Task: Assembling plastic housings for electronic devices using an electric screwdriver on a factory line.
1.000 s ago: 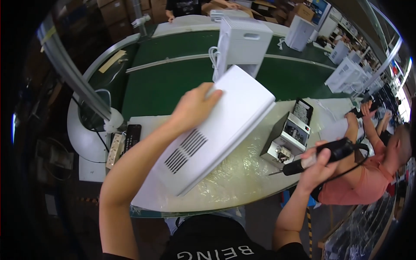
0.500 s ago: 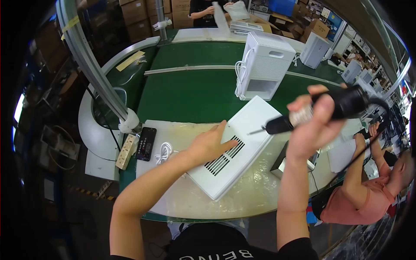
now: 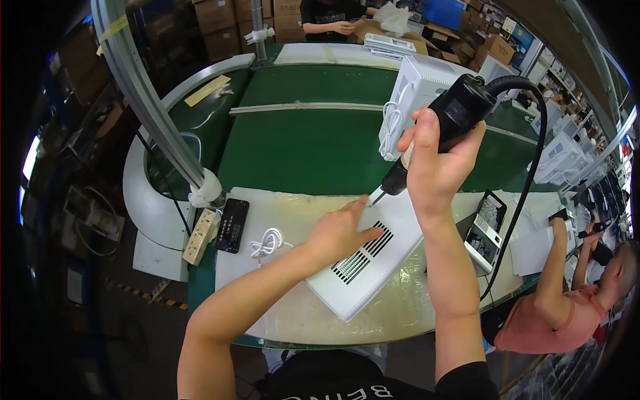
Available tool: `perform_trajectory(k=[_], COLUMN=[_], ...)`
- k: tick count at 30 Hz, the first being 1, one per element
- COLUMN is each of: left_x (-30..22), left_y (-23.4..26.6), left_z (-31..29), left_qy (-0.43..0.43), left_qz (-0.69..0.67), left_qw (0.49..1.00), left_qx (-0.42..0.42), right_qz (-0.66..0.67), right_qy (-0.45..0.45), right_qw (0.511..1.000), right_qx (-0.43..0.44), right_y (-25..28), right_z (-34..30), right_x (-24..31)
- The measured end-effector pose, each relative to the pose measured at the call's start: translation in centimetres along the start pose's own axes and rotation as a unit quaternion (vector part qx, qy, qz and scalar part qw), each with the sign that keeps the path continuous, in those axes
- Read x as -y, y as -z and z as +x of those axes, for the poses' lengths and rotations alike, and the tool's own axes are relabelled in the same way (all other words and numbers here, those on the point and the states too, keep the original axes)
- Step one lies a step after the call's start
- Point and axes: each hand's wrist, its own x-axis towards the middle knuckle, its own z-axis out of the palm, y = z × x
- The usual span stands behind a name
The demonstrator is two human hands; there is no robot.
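A white slotted housing lies slanted on the plastic-covered worktop, its black vent slots facing up. My left hand rests on it with fingers stretched, the thumb over the slots and the index finger by the far left edge. In my right hand is a black corded electric screwdriver, tilted. Its thin bit points down at the housing's far left corner, close to my left index fingertip; whether it touches a screw I cannot make out.
A white cable, a dark remote-like panel and a power strip are on the left. Behind stands a white boxy appliance. An open dark unit sits right; a co-worker in pink is beyond it. Another person works opposite.
The screwdriver has swung left and down, from nearly level to steeply tilted, its bit now at the housing's far corner. My left index finger has come close to the bit.
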Motion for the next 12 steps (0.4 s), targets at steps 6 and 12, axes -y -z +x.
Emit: perform_trajectory(k=[6,12], left_x=[-0.1,-0.3], left_y=[-0.1,0.2], left_z=[0.1,-0.1], left_qy=[-0.006,0.012], left_qz=[-0.009,-0.008], left_qw=[1.000,1.000], left_qx=[-0.003,0.012], right_qz=[0.001,-0.016], right_qy=[-0.031,-0.040], right_qw=[0.999,0.999], right_qx=[0.022,0.026], right_y=[-0.4,-0.7], right_z=[-0.3,-0.4], right_x=[-1.1,-1.3])
